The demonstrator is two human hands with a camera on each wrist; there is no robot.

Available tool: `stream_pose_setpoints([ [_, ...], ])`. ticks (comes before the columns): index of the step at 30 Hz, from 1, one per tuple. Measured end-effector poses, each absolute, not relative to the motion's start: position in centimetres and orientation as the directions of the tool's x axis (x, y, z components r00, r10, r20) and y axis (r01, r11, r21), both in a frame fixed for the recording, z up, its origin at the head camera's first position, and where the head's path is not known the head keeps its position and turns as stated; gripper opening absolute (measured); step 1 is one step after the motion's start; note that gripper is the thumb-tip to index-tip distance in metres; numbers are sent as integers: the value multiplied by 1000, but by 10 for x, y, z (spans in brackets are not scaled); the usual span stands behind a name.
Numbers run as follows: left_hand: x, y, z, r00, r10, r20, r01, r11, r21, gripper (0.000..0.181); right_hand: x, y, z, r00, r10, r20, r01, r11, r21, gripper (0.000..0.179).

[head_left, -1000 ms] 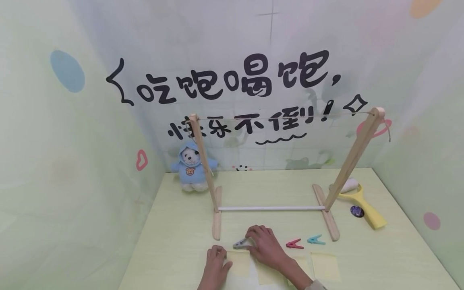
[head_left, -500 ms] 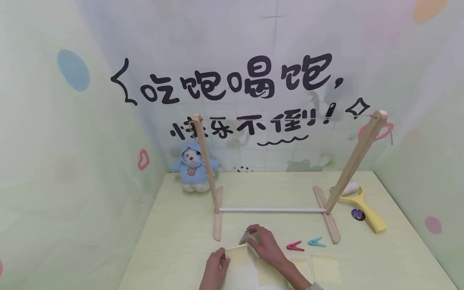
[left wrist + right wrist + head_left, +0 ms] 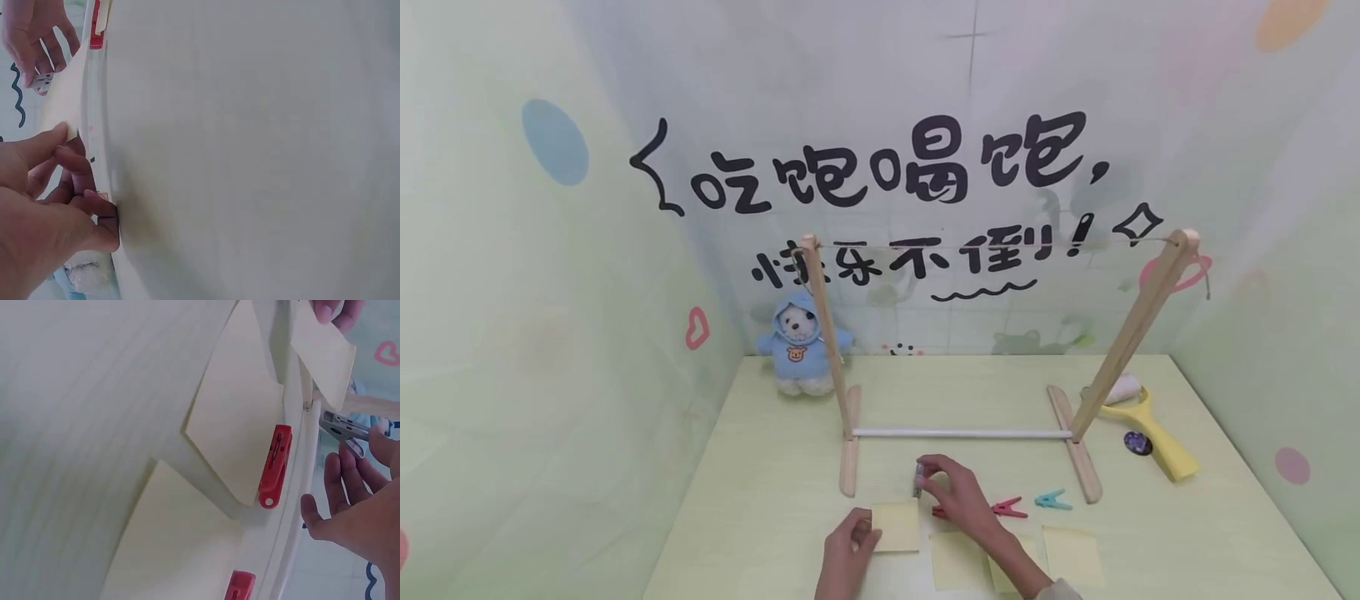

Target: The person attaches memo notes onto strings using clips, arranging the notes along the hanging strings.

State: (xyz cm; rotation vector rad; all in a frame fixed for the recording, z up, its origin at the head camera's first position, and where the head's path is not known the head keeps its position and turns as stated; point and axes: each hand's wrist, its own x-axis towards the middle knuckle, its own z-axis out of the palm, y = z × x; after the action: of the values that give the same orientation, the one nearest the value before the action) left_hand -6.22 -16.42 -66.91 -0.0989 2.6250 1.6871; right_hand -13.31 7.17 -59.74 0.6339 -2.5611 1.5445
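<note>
A pale yellow sticky note is pinched at its left edge by my left hand, lifted off the table. Just beyond its upper right corner, my right hand grips a grey clothespin between thumb and fingers. The right wrist view shows this clothespin close to the note's edge; whether they touch I cannot tell. More sticky notes lie in a row to the right, one partly under my right forearm. Behind them are a red clothespin, another red one partly hidden by my hand, and a blue clothespin.
Beyond my hands stands a wooden frame with a string across its top and a white rod low down. A plush toy sits behind its left post. At right lie a yellow-handled roller and a dark oval object.
My left hand has raised the note and tilted it to face the camera. My right hand has lifted the grey clothespin from the table, turned it upright and moved slightly right, uncovering a second red clothespin.
</note>
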Motion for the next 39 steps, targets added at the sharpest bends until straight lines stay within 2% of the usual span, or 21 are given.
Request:
stream_pose_setpoints([
  [2,-64,-163,-677,-996,-91,-23,-59,407,912,15,-134,76,-593,-903,-304,304,-412,410,-814,26],
  [5,-65,-155,-639,-992,-124,34,-21,420,907,18,-137,83,-581,-864,-310,397,-497,403,-768,25],
  [9,-74,-149,-582,-979,-140,148,80,402,912,15,-151,93,-548,-761,-324,562,-649,371,-664,27],
  [11,-83,-148,-563,-964,-160,212,139,374,917,11,-159,96,-522,-707,-334,623,-707,348,-616,27],
  [17,-107,-148,-515,-925,-141,353,296,316,901,8,-171,99,-430,-639,-334,693,-769,314,-557,27],
  [24,-135,-145,-449,-936,-85,343,304,298,905,15,-178,96,-346,-543,-374,752,-839,277,-468,28],
  [31,-165,-142,-381,-914,-45,402,376,271,886,26,-198,92,-285,-533,-337,776,-841,308,-444,23],
  [39,-186,-135,-346,-932,-71,355,331,233,915,29,-224,90,-243,-525,-300,796,-840,335,-427,17],
])
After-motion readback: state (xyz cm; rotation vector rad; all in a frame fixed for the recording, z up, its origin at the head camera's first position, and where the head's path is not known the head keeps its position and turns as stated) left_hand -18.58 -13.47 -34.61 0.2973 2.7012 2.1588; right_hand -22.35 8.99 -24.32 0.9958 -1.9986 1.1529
